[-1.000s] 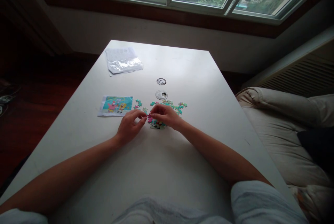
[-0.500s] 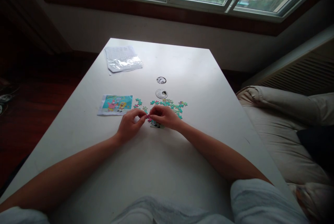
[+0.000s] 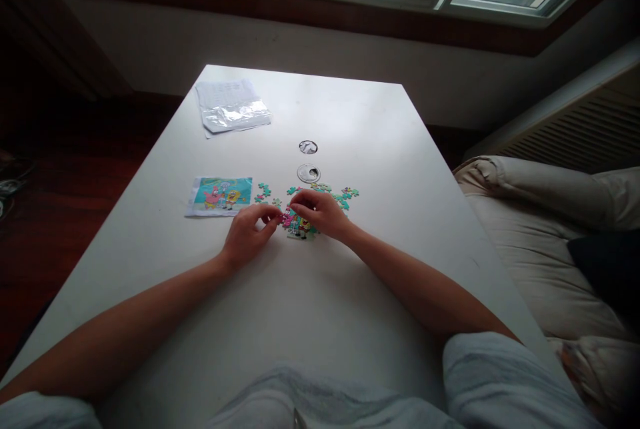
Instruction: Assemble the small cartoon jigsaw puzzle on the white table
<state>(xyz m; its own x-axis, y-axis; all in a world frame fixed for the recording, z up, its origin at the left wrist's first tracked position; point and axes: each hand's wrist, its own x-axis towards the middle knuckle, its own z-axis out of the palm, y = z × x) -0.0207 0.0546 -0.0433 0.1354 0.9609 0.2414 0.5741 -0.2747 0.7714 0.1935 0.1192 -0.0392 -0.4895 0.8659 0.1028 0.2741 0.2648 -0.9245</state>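
Observation:
My left hand [image 3: 250,230] pinches a small pink jigsaw puzzle piece [image 3: 281,217] between thumb and forefinger, at the left edge of a partly joined puzzle [image 3: 301,227]. The joined part shows a pink figure and a yellow figure. Over its upper right side is my right hand [image 3: 320,211], fingers curled and thumb against them; whatever is between the fingertips is too small to make out. It covers part of the puzzle. Loose green puzzle pieces [image 3: 345,201] lie beyond and right of it, and several more pieces [image 3: 263,191] lie above my left hand.
A picture sheet with cartoon figures [image 3: 223,197] lies left of the puzzle. Farther back on the white table [image 3: 360,129] are papers with a clear plastic sleeve [image 3: 233,109] and two round cable holes [image 3: 309,173]. A beige sofa [image 3: 505,235] stands at the right.
My right hand has drawn slightly up and away from the left fingertips, uncovering more of the joined puzzle. My left hand stays at the puzzle's left edge. The view has tilted slightly.

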